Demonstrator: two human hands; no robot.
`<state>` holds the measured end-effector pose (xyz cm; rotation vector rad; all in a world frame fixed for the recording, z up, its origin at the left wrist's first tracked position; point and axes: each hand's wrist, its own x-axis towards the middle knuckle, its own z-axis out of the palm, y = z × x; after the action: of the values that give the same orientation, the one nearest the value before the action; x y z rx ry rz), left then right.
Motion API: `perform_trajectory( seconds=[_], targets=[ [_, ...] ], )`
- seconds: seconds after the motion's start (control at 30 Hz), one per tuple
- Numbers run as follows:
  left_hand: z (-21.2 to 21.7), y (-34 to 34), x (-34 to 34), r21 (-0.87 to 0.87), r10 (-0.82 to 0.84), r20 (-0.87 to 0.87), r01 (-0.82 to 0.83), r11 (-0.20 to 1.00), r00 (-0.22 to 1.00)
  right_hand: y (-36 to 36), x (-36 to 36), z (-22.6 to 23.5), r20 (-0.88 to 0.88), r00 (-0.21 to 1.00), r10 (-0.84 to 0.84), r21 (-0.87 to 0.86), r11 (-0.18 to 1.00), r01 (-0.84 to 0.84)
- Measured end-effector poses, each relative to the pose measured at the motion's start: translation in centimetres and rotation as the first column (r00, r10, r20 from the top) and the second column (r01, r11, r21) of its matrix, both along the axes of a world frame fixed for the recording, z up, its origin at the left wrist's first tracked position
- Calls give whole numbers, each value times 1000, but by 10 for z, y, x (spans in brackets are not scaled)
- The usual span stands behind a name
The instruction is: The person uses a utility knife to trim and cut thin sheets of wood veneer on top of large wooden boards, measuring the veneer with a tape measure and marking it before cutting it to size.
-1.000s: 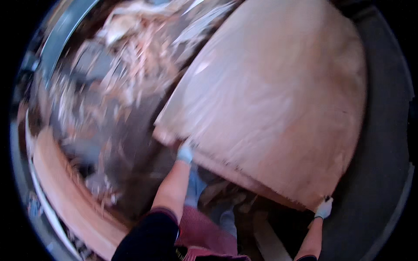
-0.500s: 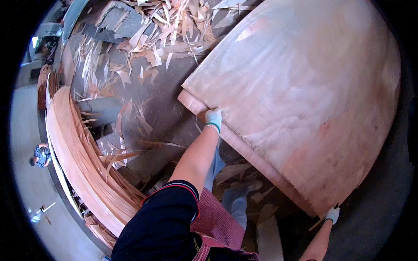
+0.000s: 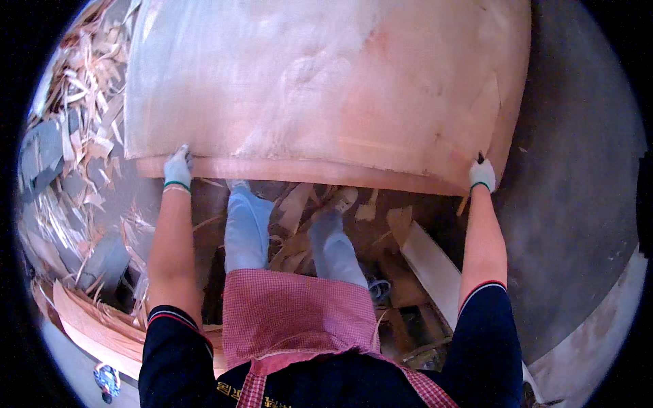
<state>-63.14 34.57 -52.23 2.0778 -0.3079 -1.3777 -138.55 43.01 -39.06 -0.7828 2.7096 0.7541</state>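
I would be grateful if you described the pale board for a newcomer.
Start at the broad wooden sheet and follow its near edge to the gloved right hand. Below, between the checked apron and right forearm, the pale board slants. Its long, straight sides set it apart from the ragged scraps.
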Motion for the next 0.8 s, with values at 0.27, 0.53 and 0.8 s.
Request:
perform_trajectory(
  seconds=[0.27, 0.53, 0.8],
  targets=[
    [-28, -5, 6, 42, -13, 73, 10, 999, 997, 16, -30, -40, 71, 997, -26, -80, 996, 31],
    [24, 27, -58, -112, -86, 757, 258, 960, 647, 95, -12, -59, 100, 993, 58, -644, 764, 20],
    [62, 74, -252, 394, -656, 752, 839, 375, -59, 138, 20, -50, 286, 956, -70, -114, 988, 107]
  ],
)
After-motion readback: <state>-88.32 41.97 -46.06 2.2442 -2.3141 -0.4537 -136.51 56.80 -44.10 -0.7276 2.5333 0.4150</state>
